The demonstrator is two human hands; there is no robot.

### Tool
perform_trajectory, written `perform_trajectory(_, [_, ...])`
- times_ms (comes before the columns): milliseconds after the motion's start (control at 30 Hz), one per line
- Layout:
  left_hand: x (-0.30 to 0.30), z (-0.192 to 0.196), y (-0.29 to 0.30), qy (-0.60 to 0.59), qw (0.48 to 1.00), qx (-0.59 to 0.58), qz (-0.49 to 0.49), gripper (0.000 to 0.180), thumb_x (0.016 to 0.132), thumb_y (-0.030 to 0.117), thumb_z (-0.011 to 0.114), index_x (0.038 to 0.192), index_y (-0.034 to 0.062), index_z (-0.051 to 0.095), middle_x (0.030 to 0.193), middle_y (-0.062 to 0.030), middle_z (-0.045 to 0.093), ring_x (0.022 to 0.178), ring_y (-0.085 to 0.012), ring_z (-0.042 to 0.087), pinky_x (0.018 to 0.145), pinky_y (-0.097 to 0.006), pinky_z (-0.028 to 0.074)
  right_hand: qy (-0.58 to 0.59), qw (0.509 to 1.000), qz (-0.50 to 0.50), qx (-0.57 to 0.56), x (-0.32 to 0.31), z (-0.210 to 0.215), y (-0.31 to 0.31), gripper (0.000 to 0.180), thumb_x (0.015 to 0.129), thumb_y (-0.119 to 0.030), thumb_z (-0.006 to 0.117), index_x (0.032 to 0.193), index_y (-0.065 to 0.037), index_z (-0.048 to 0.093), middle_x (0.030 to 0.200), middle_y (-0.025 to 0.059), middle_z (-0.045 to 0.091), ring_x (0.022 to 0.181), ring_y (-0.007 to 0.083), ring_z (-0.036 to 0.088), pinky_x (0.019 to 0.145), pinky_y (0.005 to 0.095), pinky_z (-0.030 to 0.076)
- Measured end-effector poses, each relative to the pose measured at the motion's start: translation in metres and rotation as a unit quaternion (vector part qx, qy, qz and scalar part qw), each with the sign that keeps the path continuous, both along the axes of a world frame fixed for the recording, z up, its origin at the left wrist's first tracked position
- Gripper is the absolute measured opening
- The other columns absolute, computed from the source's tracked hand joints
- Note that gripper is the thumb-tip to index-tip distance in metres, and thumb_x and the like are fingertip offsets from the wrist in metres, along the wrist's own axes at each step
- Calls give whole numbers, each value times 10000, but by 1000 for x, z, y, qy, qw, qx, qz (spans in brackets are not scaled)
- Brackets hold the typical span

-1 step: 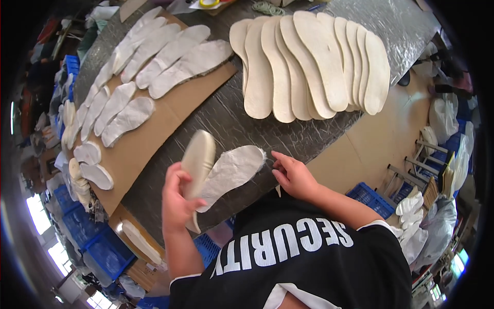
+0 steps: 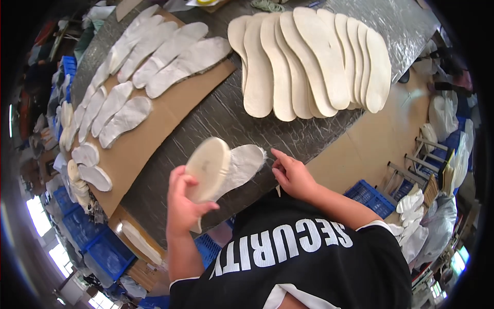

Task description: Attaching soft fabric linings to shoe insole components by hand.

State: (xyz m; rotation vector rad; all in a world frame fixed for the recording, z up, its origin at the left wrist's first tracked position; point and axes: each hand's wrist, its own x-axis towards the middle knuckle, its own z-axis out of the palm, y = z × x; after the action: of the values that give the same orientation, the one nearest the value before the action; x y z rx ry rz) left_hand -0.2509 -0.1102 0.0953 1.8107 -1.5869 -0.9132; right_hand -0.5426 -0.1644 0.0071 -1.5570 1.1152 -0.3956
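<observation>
My left hand [image 2: 182, 201] grips a thick cream insole [image 2: 208, 167] by its near left edge, tilted up with its flat face showing. Its fingers are at the insole's edge while the thumb sticks out to the right. Behind it, partly hidden, a white cloth-like insole piece [image 2: 244, 167] lies on the dark table [image 2: 206, 121]; its far right end is frayed. Just right of that end is my right hand [image 2: 293, 175], index finger stretched out and the others loosely curled, with nothing visible in it.
Overlapping cream insoles [image 2: 309, 67] fan out at the back of the table. White insole pieces [image 2: 175, 56] lie in rows over a brown cardboard sheet [image 2: 170, 108] on the left. Blue crates [image 2: 368, 198] and a metal-legged stool [image 2: 406, 175] stand right of the table.
My left hand has moved slightly right and turned the cream insole, so its flat face now shows and covers more of the white piece. My right hand has hardly moved.
</observation>
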Motion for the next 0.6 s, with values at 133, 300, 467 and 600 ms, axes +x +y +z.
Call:
perform_trajectory(133, [-29, -14, 5, -185, 981, 0, -61, 707, 449, 380, 915, 952, 31, 561, 1234, -158, 495, 1064, -377, 522, 891, -450, 482, -68, 972, -95, 204, 23, 1, 2, 492, 887, 21, 500, 1377, 4, 452, 863, 152, 652, 640, 220, 658, 647, 341, 542])
perform_trajectory(300, [-33, -38, 5, -193, 975, 12, -105, 754, 433, 346, 919, 1028, 63, 552, 1256, -147, 501, 1090, -364, 506, 905, -454, 459, -93, 975, -82, 187, 26, -7, 5, 533, 915, 54, 429, 1436, -59, 423, 863, 97, 627, 592, 140, 626, 553, 286, 523])
perform_trajectory(467, [-34, -43, -1, -212, 968, -1, -133, 780, 464, 360, 908, 1089, 75, 538, 1257, -131, 488, 1080, -354, 493, 884, -450, 479, -96, 981, -82, 151, 27, -10, 7, 601, 847, 102, 385, 1423, -58, 449, 836, 105, 615, 574, 146, 623, 552, 292, 527])
perform_trajectory(600, [-36, -43, -3, -221, 965, 7, -140, 774, 463, 351, 912, 1082, 77, 538, 1267, -129, 486, 1087, -361, 483, 895, -456, 470, -86, 974, -81, 191, 28, -4, -2, 600, 828, 102, 384, 1404, -44, 471, 802, 118, 607, 556, 158, 618, 554, 299, 526])
